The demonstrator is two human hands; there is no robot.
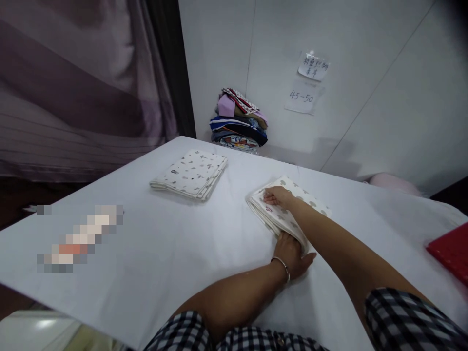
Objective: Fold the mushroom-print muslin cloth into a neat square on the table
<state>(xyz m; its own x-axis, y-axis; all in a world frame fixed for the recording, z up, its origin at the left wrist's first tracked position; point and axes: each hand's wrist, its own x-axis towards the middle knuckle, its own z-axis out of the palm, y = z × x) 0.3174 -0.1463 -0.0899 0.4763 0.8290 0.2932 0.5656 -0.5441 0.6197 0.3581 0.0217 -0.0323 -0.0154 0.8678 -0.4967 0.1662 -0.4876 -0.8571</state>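
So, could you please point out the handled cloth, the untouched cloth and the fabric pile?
Handled cloth (280, 217): head view, top face.
Untouched cloth (190, 173): head view, top face.
Fabric pile (238, 123): head view, middle layers.

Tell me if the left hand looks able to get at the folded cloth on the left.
Likely yes: bare white tabletop separates that folded cloth from the other cloth. The left hand's fingers, seemingly tucked under the latter's near edge, would first need to slip free.
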